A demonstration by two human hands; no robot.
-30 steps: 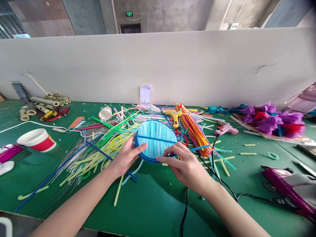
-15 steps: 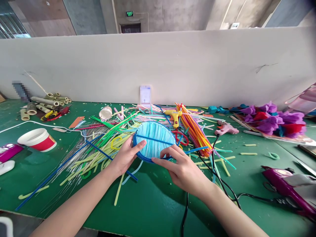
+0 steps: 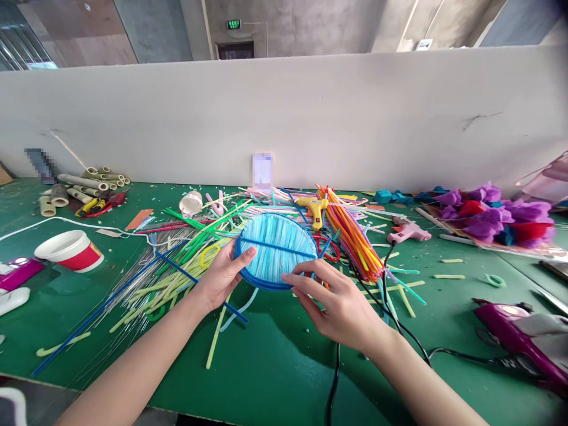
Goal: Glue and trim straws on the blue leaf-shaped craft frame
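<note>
A round light-blue pipe-cleaner disc (image 3: 270, 228) with a dark-blue rim is held up over the table, tilted towards me. One dark-blue pipe cleaner (image 3: 284, 248) runs across its face. My left hand (image 3: 222, 269) grips the disc's left edge, thumb on the face and fingers behind. At the lower right edge, my right hand (image 3: 332, 296) has its fingers bent against the rim, with fingertips on the lower face; its thumb is hidden. Short blue ends (image 3: 327, 244) poke out beyond the right edge.
Loose yellow-green pipe cleaners (image 3: 177, 290) and an orange bundle (image 3: 352, 236) lie around the disc. Behind are a yellow glue gun (image 3: 316, 210) and a pink one (image 3: 408, 229). A paper cup (image 3: 71, 251) stands left. Black cable (image 3: 336, 378) crosses the table near my right arm.
The disc has shifted slightly left and up with my left hand. My right fingertips have moved from below the rim onto the lower face, and the blue end at right no longer sticks out as far.
</note>
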